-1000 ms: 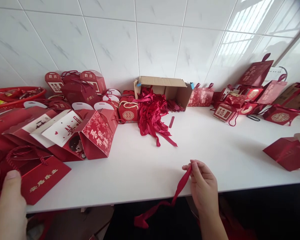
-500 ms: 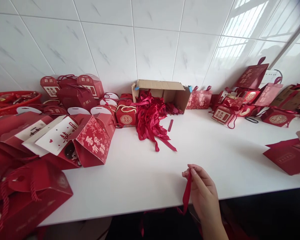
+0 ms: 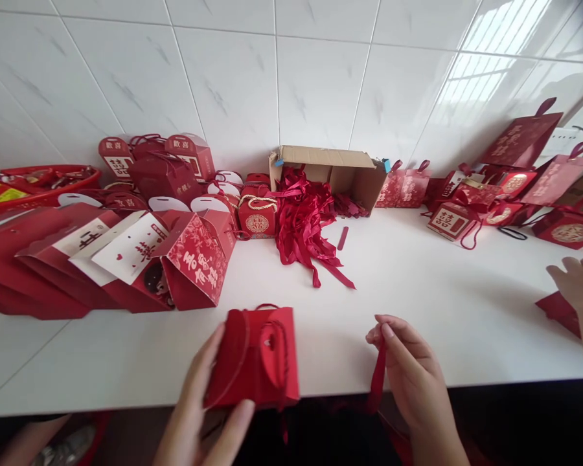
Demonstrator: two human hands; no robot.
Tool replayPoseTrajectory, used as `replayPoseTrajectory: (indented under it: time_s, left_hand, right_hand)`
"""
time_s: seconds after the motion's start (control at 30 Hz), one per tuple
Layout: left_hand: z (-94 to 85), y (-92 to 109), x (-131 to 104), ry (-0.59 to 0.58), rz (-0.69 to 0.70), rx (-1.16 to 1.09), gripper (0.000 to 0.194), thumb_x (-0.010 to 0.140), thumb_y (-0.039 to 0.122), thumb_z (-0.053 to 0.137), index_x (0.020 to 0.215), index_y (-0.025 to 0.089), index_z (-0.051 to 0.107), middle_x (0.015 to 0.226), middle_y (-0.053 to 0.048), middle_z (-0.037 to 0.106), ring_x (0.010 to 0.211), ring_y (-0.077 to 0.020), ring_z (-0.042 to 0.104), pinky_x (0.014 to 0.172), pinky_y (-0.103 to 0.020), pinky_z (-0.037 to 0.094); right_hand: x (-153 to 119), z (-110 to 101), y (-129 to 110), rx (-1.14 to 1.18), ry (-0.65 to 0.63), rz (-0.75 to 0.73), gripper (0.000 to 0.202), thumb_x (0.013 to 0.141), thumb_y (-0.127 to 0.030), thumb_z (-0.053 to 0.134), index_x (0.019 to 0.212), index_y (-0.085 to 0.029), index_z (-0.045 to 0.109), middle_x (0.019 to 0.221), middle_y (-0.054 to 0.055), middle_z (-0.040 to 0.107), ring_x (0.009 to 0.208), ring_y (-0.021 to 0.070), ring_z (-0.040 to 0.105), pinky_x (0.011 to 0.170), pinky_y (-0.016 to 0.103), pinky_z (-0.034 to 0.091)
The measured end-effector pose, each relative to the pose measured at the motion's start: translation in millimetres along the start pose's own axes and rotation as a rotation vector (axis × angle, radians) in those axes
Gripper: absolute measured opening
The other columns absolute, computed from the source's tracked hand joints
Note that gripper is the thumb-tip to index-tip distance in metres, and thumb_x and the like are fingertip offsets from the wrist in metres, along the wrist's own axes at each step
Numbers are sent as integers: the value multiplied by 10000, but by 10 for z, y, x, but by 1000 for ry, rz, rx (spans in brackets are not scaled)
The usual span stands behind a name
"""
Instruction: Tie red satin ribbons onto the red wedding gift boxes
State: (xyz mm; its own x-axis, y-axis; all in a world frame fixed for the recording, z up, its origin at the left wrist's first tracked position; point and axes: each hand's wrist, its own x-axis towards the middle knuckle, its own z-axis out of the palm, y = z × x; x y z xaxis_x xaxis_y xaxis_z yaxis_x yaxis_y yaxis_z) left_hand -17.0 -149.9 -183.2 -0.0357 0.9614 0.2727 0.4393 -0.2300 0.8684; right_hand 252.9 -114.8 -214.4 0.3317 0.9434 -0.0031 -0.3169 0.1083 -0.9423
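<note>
My left hand (image 3: 208, 401) grips a red gift box (image 3: 245, 362) by its near left side, thumb in front and fingers along the side. Twisted red cord handles lie over the box's top, and it sits at the front edge of the white table (image 3: 340, 336). To the right, my right hand (image 3: 412, 362) pinches a dark red ribbon (image 3: 377, 382) between thumb and fingers. The ribbon hangs down past the table edge, its lower end lost against dark clothing. A small gap separates the box from my right hand.
A cardboard box (image 3: 330, 157) spills a heap of red ribbons (image 3: 306, 226) at the back. Flattened red boxes (image 3: 111, 259) line the left, near a red basket (image 3: 39, 200). Finished-looking gift boxes (image 3: 454, 220) stand back right. Another person's hand (image 3: 580, 291) is at the right edge.
My left hand has brought the red gift box from the far left to the front middle. My right hand still pinches the ribbon. The view has shifted slightly left.
</note>
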Motion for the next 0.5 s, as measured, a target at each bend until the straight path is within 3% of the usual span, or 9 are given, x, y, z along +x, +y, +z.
replayPoseTrajectory:
  time_s: [0.13,0.3,0.4,0.5]
  left_hand:
    - [255,72,153,-200,41,105,740,880,312,556,1492,316,141,1570,-54,196,1418,-288,259,1109,-432,335]
    - [211,44,217,-343,154,185,771,896,238,496,1501,332,28,1591,-44,101,1440,-302,183,1119,-500,293]
    - [129,115,207,-320,150,100,683,920,220,421,1495,333,70,1584,-44,144,1434,-295,210,1134,-509,270]
    - [104,271,276,-243,144,29,494,935,232,396,1402,352,292,1562,-31,207,1421,-290,251,1127,-507,310]
  right_hand:
    - [6,67,-224,-73,-140,-20,223,829,-375,680,1009,-252,634,720,-12,580,719,138,548,727,251,431]
    - [29,160,-546,-20,-258,-39,147,842,-331,668,906,-237,573,661,-26,522,647,126,506,624,236,394]
    - [36,223,-650,-26,-294,-44,156,848,-324,661,870,-229,540,665,-29,494,623,111,472,585,227,368]
    - [51,307,-696,-103,-430,3,172,876,-327,627,872,-224,489,655,-38,476,586,97,413,540,218,322]
